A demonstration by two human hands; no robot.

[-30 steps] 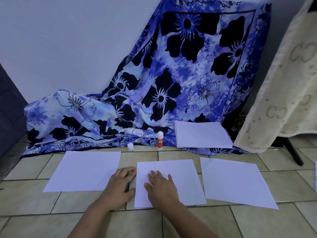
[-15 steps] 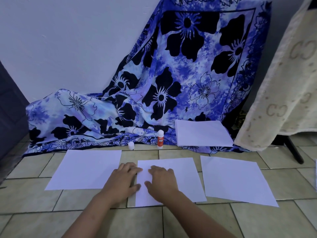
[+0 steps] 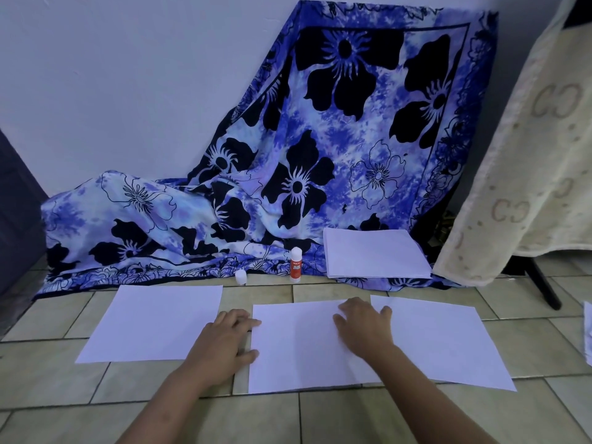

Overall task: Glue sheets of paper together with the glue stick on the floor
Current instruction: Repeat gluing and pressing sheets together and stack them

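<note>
Both hands lie flat, fingers straight, on the middle sheet [image 3: 298, 347] of three on the tiled floor [image 3: 320, 418]. The left hand [image 3: 229, 342] is at its left edge and the right hand [image 3: 363, 328] at its far right corner, which seems to overlap the right sheet [image 3: 442, 341]. Farther off the glue stick [image 3: 296, 264] stands upright at the patterned cloth's [image 3: 320, 171] edge, with a small white cap [image 3: 241, 277] to its left and a paper stack [image 3: 374, 253] to its right.

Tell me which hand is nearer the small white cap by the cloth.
Left. The left hand lies just nearer the camera than the cap, at the middle sheet's left edge; the right hand rests on that sheet's right side, farther off to the cap's right.
</note>
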